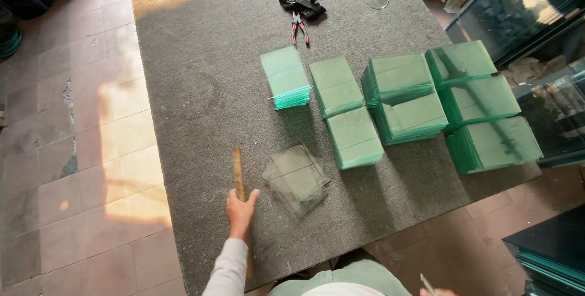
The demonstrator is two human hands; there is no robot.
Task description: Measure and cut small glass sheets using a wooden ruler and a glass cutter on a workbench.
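1. The wooden ruler (pixel 239 177) is held in the left hand (pixel 241 212), the grip clamped on its near part, with its far end lying on the grey surface (pixel 201 89).
2. The loose clear glass panes (pixel 297 178) lie just right of the ruler, apart from it; the ruler is best kept flat and low so the pane edges are not knocked.
3. The right hand (pixel 440 292) shows only at the bottom edge, with a thin tool (pixel 427 284) in it; how its grip stands cannot be told.
4. The green glass stacks (pixel 402 104) stand farther out and should be left undisturbed.
5. The pliers (pixel 299 28) lie well apart, at the far end.
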